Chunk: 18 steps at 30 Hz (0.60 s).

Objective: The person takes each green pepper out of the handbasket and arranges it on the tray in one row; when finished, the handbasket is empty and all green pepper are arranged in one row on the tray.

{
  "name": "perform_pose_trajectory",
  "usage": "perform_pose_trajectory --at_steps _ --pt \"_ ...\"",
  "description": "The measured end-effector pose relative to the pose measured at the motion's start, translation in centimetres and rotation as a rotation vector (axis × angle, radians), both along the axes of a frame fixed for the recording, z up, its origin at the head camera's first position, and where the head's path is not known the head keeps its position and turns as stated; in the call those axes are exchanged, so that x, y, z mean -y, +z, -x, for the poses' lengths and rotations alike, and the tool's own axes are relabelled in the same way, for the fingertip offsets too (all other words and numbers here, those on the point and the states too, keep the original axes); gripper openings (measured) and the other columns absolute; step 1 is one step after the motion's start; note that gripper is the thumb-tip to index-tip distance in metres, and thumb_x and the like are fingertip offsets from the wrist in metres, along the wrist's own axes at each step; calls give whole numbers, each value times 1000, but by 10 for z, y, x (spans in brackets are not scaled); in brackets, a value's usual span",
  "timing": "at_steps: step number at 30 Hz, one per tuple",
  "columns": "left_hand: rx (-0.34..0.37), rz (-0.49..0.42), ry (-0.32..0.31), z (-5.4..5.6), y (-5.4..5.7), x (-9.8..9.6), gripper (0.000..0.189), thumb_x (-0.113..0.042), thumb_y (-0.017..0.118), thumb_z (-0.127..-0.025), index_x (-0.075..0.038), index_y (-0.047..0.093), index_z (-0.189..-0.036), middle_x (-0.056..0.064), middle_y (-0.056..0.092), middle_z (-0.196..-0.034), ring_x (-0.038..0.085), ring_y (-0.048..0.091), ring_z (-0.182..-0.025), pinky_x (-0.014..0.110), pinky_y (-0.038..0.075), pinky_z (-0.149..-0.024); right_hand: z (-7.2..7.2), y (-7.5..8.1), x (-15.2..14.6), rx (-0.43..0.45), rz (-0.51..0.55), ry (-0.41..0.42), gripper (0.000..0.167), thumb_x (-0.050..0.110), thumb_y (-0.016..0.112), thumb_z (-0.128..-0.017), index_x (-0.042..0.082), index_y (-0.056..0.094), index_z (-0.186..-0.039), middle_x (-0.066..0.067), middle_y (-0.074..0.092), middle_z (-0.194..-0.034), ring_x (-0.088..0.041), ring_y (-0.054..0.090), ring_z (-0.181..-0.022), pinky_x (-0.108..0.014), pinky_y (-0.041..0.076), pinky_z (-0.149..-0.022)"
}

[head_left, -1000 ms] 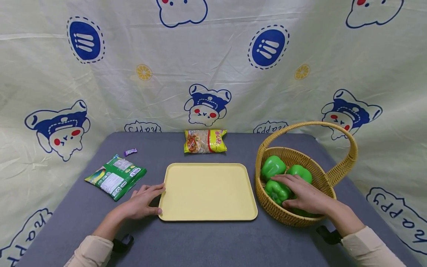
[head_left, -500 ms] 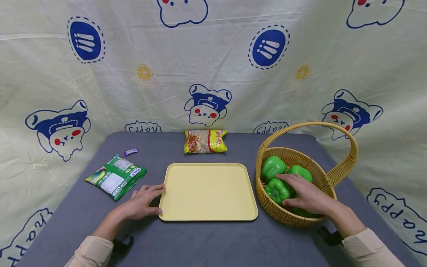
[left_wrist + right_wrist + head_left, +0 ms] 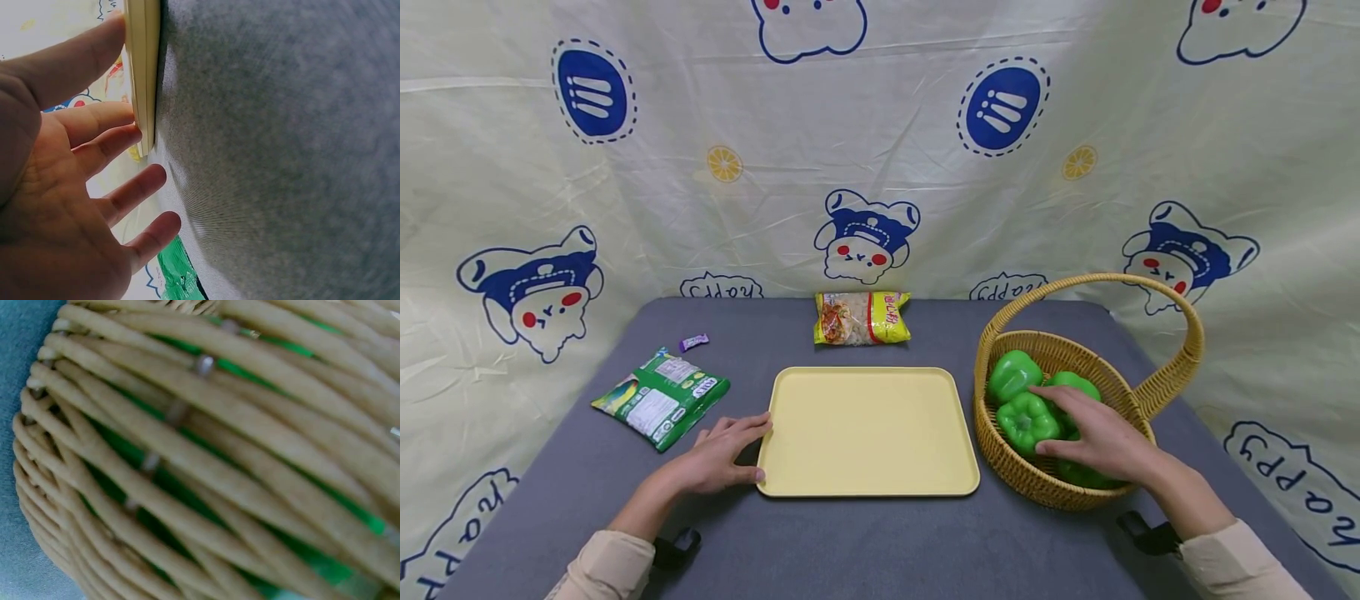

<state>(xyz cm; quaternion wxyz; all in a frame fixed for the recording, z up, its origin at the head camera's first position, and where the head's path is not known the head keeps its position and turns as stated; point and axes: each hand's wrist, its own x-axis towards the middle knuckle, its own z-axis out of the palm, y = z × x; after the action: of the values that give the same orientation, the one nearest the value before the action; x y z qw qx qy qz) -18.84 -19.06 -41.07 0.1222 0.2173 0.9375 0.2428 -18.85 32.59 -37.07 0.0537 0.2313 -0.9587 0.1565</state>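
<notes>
In the head view, my right hand (image 3: 1097, 433) reaches into a wicker basket (image 3: 1045, 496) and grips a green bell pepper (image 3: 1027, 423), thumb at its near side and fingers over the far side. Several more peppers, one a green bell pepper (image 3: 1014, 375) at the back left, lie around it. My left hand (image 3: 718, 457) rests at the left edge of a pale yellow tray (image 3: 872, 433), thumb and forefinger touching the rim (image 3: 149, 75), the other fingers spread. Only the basket's woven wall (image 3: 187, 444), with green behind it, shows in the right wrist view.
Left of the tray lies a green snack bag (image 3: 662, 398), with a small purple-wrapped sweet (image 3: 693, 342) behind it. A yellow-ended food packet (image 3: 861, 318) lies behind the tray. The basket's tall handle (image 3: 1187, 358) arches over its right side. A printed curtain (image 3: 880, 117) hangs behind the table.
My right hand has shifted slightly right and away from me, and the gripped bell pepper has turned and come up a little with it. The left hand and tray have stayed put.
</notes>
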Motion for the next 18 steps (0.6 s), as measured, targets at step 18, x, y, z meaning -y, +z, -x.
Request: perform_pose_trajectory --at_steps 18 --pt "-2 -48 -14 2 -7 4 74 -36 70 -82 -5 41 -142 14 34 -151 37 34 -126 62 23 -93 -13 21 8 -85 63 -69 76 44 74 -77 7 45 -137 -18 56 -124 -35 57 -107 -53 47 -81"
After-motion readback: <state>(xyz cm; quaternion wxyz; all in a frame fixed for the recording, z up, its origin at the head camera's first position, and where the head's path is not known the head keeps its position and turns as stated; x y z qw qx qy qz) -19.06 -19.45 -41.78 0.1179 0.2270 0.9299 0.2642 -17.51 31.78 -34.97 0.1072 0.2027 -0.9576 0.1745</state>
